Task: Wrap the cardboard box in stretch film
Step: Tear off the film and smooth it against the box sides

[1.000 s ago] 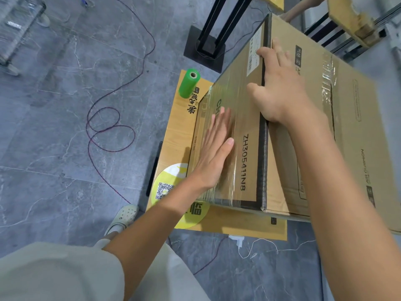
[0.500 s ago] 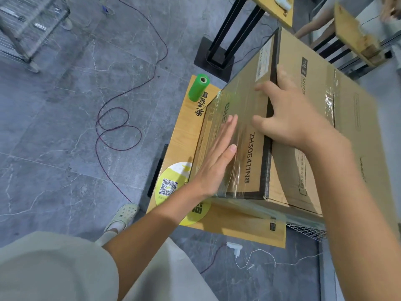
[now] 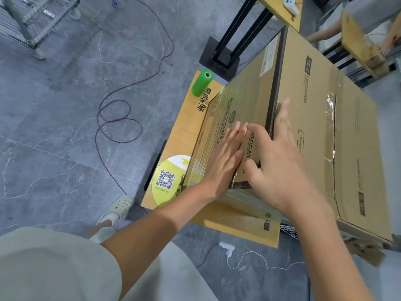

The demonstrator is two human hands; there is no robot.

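— Where's the cardboard box (image 3: 314,131)?

— Lying long-side up on a low wood-grain table (image 3: 184,131), its taped top toward the camera. Clear stretch film (image 3: 240,98) already covers the box's left side face, wrinkled and shiny over the printed lettering.

— And the hands?

— Both are spread flat, gripping nothing. The left hand (image 3: 223,161) presses palm-down on the filmed side of the box, fingers straight and together. The right hand (image 3: 280,170) drapes over the box's upper left edge: thumb and forefinger on the side face, touching the left hand's fingertips, the other fingers stretched along the top.

— The roll?

— A green roll (image 3: 202,82) lies on the table just beside the box's far left corner. Whether any film runs from it to the box, I can't tell.

— Anything else near the box?

— A dark red cable (image 3: 112,127) loops on the grey floor, well to the box's left. A pale clog (image 3: 117,207) stands below the box's near left corner, and a white plug (image 3: 227,248) lies on the floor in front of the box.
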